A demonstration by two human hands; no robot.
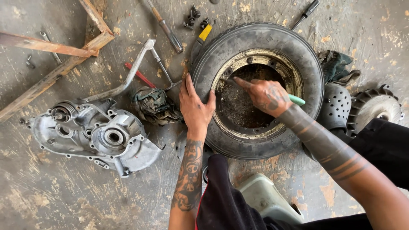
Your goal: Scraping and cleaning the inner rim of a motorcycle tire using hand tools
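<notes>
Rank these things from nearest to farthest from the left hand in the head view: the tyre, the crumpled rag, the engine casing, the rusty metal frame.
1. Tyre: the left hand rests on its left sidewall.
2. Crumpled rag: just left of the hand.
3. Engine casing: farther left, on the floor.
4. Rusty metal frame: farthest, in the upper left corner.

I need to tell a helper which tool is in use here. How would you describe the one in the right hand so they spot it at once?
Find the black tyre lying flat on the concrete floor, with the left hand pressing its left sidewall. The right hand over the rusty rim grips a screwdriver. Its pale green handle sets it apart from the yellow-handled tool nearby.
</notes>
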